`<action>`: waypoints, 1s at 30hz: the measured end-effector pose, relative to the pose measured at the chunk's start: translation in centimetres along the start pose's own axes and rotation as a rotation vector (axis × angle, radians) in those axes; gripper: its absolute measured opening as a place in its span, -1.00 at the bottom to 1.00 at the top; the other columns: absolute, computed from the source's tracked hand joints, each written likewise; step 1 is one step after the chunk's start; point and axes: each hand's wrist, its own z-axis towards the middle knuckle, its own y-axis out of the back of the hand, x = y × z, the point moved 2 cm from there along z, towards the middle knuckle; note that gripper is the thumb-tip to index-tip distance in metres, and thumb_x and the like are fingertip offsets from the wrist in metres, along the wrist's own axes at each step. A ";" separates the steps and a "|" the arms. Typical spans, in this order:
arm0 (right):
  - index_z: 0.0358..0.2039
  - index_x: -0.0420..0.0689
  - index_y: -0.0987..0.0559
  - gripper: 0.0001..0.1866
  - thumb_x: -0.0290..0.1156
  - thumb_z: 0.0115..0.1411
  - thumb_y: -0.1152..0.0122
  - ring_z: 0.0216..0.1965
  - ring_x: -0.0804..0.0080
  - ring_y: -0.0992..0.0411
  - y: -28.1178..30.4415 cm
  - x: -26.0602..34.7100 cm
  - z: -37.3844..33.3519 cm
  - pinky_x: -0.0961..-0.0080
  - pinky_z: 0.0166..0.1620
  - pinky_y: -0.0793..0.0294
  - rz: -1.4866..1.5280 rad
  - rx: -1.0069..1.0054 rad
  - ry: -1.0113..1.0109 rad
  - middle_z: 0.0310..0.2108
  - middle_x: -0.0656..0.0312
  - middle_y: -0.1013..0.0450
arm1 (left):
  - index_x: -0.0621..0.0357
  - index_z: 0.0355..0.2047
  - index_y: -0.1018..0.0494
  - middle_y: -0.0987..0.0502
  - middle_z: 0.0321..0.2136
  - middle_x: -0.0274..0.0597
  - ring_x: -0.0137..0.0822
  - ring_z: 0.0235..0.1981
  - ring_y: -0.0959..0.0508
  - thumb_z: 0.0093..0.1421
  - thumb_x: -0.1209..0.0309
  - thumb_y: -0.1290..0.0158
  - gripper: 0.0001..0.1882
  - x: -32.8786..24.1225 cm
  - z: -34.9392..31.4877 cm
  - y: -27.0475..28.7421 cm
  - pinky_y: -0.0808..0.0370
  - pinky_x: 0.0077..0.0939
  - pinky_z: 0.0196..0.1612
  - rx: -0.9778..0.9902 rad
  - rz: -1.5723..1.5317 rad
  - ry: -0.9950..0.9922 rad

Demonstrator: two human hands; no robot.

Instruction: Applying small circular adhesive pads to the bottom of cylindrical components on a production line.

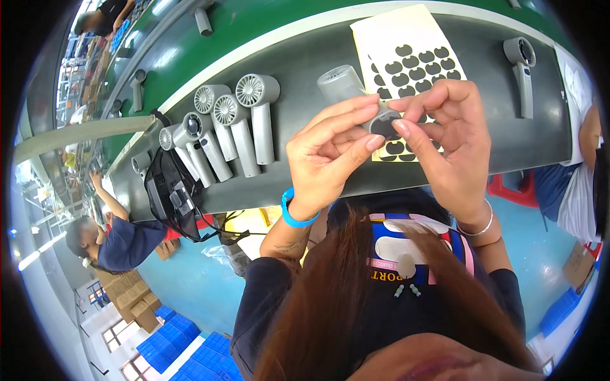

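Note:
My left hand (330, 146) is closed around the handle of a grey handheld fan (340, 81), whose round head points away from me. A dark rounded sticker (385, 123) lies at the handle's near end, between both hands. My left thumb presses beside it. With thumb and forefinger, my right hand (448, 136) pinches the sticker's right edge; its other fingers are curled. Beyond and under my hands lies a pale yellow sheet of black stickers (400, 32), partly covered by them.
Several grey handheld fans (253, 92) lie grouped at the left of the dark table (298, 181), beside a black bag (168, 197). Another fan (524, 76) lies at the right. A green conveyor belt (254, 19) runs behind. Co-workers sit left (130, 244) and right (562, 190).

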 end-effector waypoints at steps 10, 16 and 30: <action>-0.16 -0.22 -0.24 -0.67 -0.74 0.10 -0.09 -0.10 0.39 -0.43 0.2 0.2 -0.2 0.61 -0.16 -0.53 -0.011 0.025 -0.063 -0.34 0.19 -0.36 | 0.45 -0.15 -0.46 -0.41 -0.03 0.10 -0.32 -0.21 -0.56 0.04 0.78 -0.08 -0.68 0.0 -0.3 -0.6 -0.57 -0.53 -0.15 -0.044 -0.016 0.010; -0.15 -0.20 -0.24 -0.65 -0.74 0.10 -0.09 -0.14 0.43 -0.44 0.1 0.1 -0.3 0.63 -0.20 -0.54 -0.036 0.005 -0.047 -0.35 0.20 -0.35 | 0.44 -0.15 -0.46 -0.41 -0.04 0.10 -0.32 -0.20 -0.56 0.03 0.79 -0.08 -0.68 0.1 -0.5 -0.6 -0.57 -0.55 -0.16 -0.037 -0.013 0.007; -0.13 -0.22 -0.30 -0.72 -0.64 0.15 -0.10 -0.22 0.54 -0.46 0.6 -0.8 0.5 0.64 -0.24 -0.46 -0.204 0.053 0.004 -0.30 0.23 -0.42 | 0.41 -0.08 -0.42 -0.39 0.00 0.08 -0.27 -0.22 -0.57 0.09 0.75 -0.02 -0.66 -0.8 -0.8 0.2 -0.60 -0.51 -0.18 -0.063 0.012 -0.025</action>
